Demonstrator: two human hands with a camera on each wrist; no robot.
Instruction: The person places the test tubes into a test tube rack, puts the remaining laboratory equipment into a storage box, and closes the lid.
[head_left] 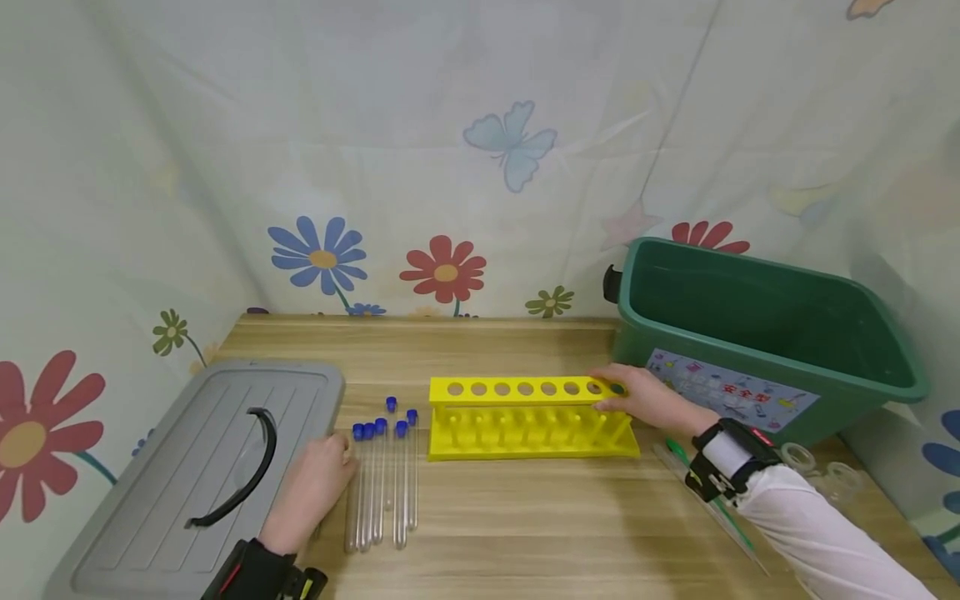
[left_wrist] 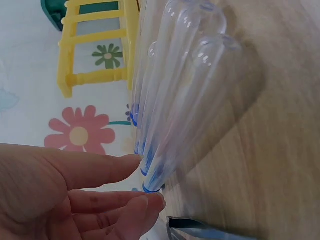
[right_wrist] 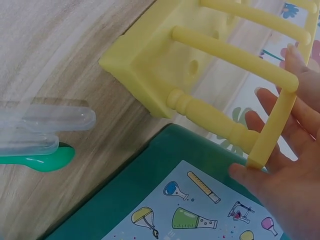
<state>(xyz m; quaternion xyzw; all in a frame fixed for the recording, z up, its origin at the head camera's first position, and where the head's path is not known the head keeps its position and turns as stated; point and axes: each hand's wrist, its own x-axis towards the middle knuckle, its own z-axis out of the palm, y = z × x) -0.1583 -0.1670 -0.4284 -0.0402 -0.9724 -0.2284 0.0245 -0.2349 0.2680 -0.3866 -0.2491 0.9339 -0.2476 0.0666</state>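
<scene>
As seen from above, nearest at front left of the table: a left hand with thumb and fingers held apart at the leftmost capped end of the test tubes, perhaps just touching, though too blurred in the left wrist view to be sure. Laid just right of that hand with long axes front to back, rounded ends toward the near edge, blue caps toward the far one. By the table's left edge, a grey lid. Farther back, just right of the tubes, a yellow rack standing with long axis left to right, roughly parallel to the table's far edge and crosswise to the tubes. Gripped at its right end between thumb and fingers of the right hand, well apart from the tubes. Beyond, toward the far right corner, a green bin.
</scene>
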